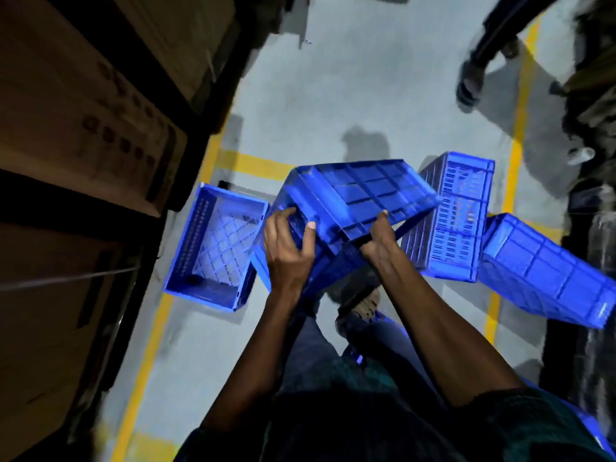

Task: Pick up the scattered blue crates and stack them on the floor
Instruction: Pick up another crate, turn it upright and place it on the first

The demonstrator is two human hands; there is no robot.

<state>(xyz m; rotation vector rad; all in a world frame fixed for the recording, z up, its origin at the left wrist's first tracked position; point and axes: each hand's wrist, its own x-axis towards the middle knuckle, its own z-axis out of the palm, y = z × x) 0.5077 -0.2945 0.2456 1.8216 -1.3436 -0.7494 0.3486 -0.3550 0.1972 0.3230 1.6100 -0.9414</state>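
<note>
Head view: both hands' fingers (308, 238) curl around a tilted blue crate (360, 198)

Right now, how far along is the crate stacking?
Early. No finished stack shows. In hand: the left hand and right hand grip a tilted blue ribbed plastic crate, held above the grey floor. Left: the open upright blue crate by the shelving, the perforated blue crate on its side, and the tipped blue crate at far right lie separately.
</note>
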